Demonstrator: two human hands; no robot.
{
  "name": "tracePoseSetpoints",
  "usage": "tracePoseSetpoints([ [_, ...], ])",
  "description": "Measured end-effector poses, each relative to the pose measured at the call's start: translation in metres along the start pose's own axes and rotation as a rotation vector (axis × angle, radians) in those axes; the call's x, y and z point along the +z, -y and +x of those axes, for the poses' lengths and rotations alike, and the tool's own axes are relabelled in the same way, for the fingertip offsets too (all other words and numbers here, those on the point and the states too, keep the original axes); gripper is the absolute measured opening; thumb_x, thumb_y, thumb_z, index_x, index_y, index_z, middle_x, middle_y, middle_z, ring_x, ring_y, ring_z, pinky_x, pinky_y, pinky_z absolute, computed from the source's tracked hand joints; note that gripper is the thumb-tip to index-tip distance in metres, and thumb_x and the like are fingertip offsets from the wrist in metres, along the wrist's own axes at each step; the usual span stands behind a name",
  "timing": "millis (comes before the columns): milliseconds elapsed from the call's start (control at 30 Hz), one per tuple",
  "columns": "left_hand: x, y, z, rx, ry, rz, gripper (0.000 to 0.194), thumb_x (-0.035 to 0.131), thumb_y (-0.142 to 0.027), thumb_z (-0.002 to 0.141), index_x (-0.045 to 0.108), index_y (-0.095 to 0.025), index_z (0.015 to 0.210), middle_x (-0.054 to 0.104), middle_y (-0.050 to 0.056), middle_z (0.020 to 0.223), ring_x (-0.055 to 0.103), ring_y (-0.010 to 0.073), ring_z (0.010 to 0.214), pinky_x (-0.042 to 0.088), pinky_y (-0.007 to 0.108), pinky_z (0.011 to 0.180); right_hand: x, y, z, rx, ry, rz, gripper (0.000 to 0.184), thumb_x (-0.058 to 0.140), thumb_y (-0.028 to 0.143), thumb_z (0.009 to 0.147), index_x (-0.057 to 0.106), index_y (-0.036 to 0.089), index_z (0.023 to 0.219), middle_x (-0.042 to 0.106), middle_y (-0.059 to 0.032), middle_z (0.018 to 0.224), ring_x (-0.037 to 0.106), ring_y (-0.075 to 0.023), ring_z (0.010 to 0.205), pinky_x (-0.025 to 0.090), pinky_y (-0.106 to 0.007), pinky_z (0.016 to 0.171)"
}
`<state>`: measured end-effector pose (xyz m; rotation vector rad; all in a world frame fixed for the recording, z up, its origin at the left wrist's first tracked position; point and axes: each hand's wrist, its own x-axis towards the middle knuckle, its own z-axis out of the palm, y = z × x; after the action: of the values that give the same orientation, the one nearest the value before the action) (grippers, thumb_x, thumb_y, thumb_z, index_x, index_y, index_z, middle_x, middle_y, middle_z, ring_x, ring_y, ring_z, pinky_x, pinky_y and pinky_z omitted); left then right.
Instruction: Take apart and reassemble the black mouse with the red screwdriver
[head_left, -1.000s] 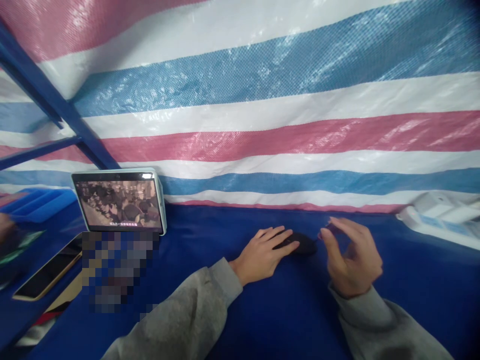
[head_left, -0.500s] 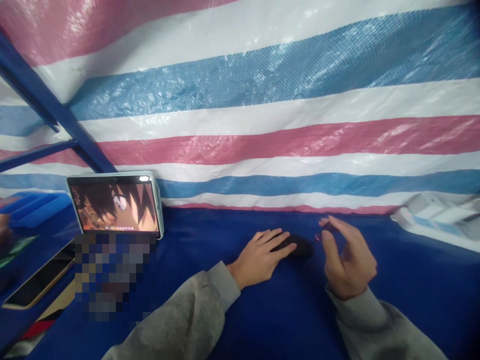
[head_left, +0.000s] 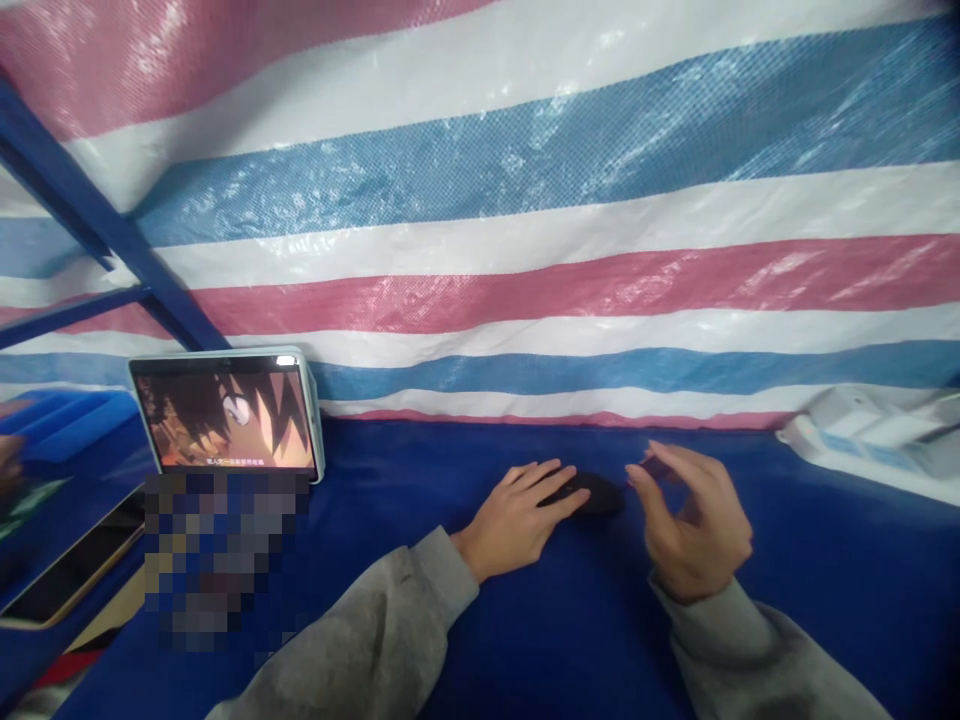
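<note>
A black, rounded computer mouse (head_left: 600, 497) lies on the blue tabletop (head_left: 540, 640). My left hand (head_left: 521, 508) rests over its left end, fingers spread across it and holding it against the table. Just to the right is my right hand (head_left: 694, 520), raised a little, thumb and fingertips brought together in a pinch. Something small and dark shows at those fingertips, too blurred to name. The pinch is close to the mouse's right end; whether they touch, I cannot tell.
A tablet (head_left: 229, 415) playing a cartoon stands at the left. Near it are a phone (head_left: 75, 560), a blue tray (head_left: 82, 420), a pixelated patch and another person's blurred hand (head_left: 9, 470). White boxes (head_left: 870, 435) sit at the right. Striped sheeting (head_left: 525, 290) hangs behind.
My right thumb and fingertips have shifted slightly left and closed more tightly together. My left hand stays on the mouse. The view has moved slightly.
</note>
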<state>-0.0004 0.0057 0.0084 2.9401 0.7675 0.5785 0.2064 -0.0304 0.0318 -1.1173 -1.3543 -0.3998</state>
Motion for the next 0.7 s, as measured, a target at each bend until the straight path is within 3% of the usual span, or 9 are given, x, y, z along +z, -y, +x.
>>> tracePoseSetpoints([
  [267, -0.0042, 0.0008, 0.0002, 0.007, 0.01, -0.013, 0.046, 0.041, -0.018, 0.101, 0.043, -0.025, 0.146, 0.042, 0.006, 0.155, 0.038, 0.0251, 0.144, 0.041, 0.046, 0.111, 0.0004, -0.002, -0.0047, 0.032, 0.062, 0.11, 0.035, 0.055, 0.013, 0.091, 0.065, 0.021, 0.124, 0.073, -0.0093, 0.103, 0.07, -0.0239, 0.094, 0.059, -0.043, 0.08],
  [533, -0.0036, 0.0002, 0.0006, 0.011, -0.004, -0.007, 0.046, 0.042, -0.018, 0.101, 0.044, -0.025, 0.146, 0.043, 0.007, 0.154, 0.037, 0.0246, 0.145, 0.039, 0.045, 0.112, 0.0013, -0.0044, -0.004, -0.018, -0.012, -0.015, 0.031, 0.072, 0.019, 0.082, 0.068, 0.021, 0.113, 0.072, -0.0073, 0.096, 0.069, -0.0226, 0.086, 0.059, -0.039, 0.075],
  [700, -0.002, 0.0004, 0.0, 0.003, 0.01, -0.008, 0.047, 0.043, -0.019, 0.1, 0.043, -0.026, 0.147, 0.041, 0.006, 0.155, 0.036, 0.0246, 0.145, 0.04, 0.045, 0.111, 0.0007, -0.0027, -0.0045, 0.005, 0.037, 0.088, 0.035, 0.059, 0.017, 0.09, 0.064, 0.021, 0.124, 0.073, -0.0088, 0.102, 0.07, -0.0242, 0.092, 0.06, -0.044, 0.08],
])
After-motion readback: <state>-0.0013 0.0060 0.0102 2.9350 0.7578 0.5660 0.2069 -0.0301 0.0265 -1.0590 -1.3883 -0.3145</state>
